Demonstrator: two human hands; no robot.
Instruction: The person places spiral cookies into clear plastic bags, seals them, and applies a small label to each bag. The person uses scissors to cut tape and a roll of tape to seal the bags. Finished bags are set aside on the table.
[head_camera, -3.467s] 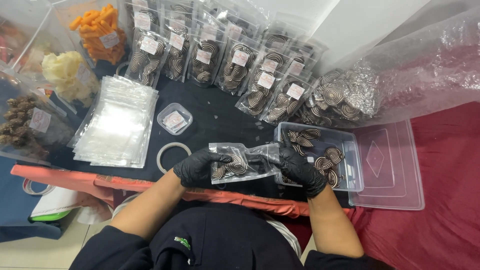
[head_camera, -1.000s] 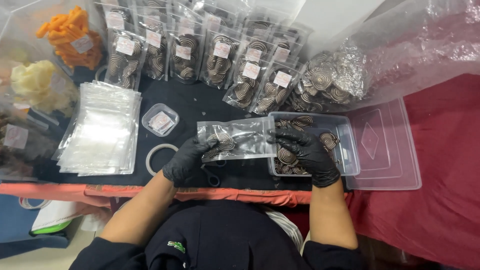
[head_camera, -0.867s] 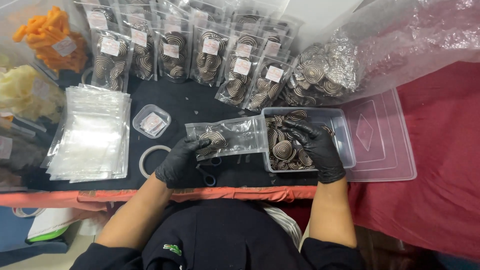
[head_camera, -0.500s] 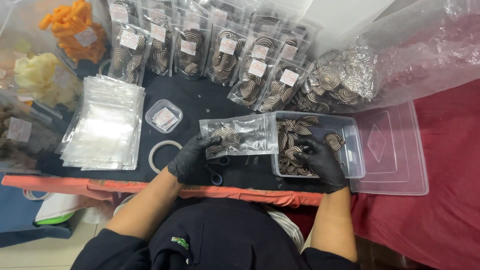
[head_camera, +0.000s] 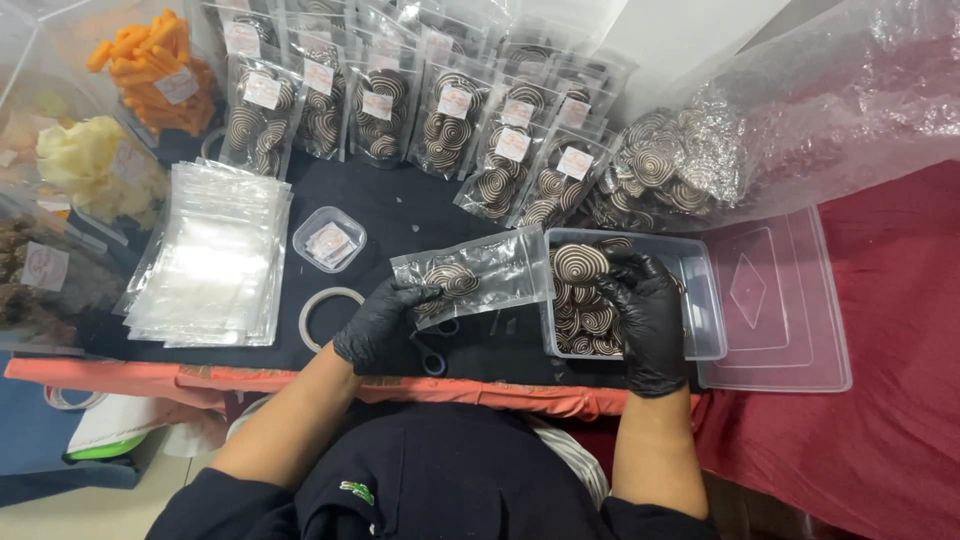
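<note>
Filling step in hand: left hand (head_camera: 378, 322) fingers pinched on clear pouch (head_camera: 478, 275), held open-end toward clear tub (head_camera: 700, 300) above dark desk (head_camera: 400, 215). Right hand (head_camera: 645, 310) fingers closed on one spiral-patterned disc (head_camera: 580, 262) at tub's left edge, just beside pouch mouth. Next move likely requires: mouth held open, disc slid in flat

A black-topped bench (head_camera: 420, 215) with an orange front edge; red cloth (head_camera: 890, 330) at three o'clock, pale floor (head_camera: 90, 510) at seven.
</note>
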